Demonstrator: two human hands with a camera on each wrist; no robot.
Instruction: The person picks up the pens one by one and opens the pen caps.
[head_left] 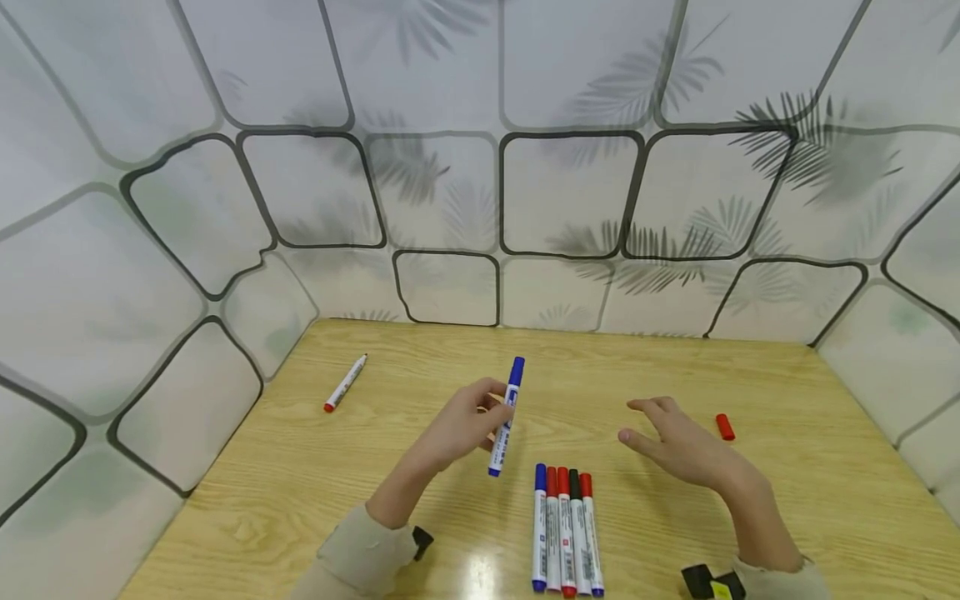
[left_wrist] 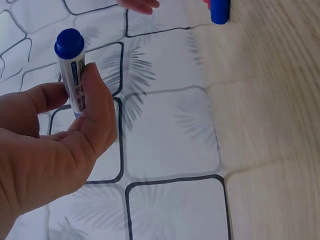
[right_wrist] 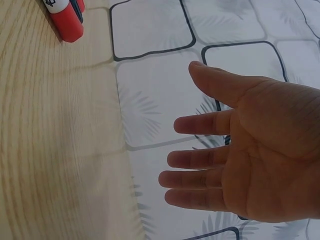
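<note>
My left hand (head_left: 467, 423) pinches a capped blue marker (head_left: 506, 417) between thumb and fingers above the table, its blue cap pointing up and away. The left wrist view shows the same blue marker (left_wrist: 72, 70) with thumb and fingers on its white barrel. My right hand (head_left: 686, 446) hovers over the table's right side with its fingers extended, holding nothing; its bare palm (right_wrist: 270, 150) faces the right wrist camera. Between the hands, nearer me, a row of several markers (head_left: 566, 533) lies side by side, with blue, red and dark caps.
A loose red cap (head_left: 724, 427) lies just right of my right hand. At the far left an uncapped marker with a red end (head_left: 346, 383) rests on the wooden table (head_left: 270, 500). A patterned cloth wall (head_left: 442, 192) encloses the table's back and sides.
</note>
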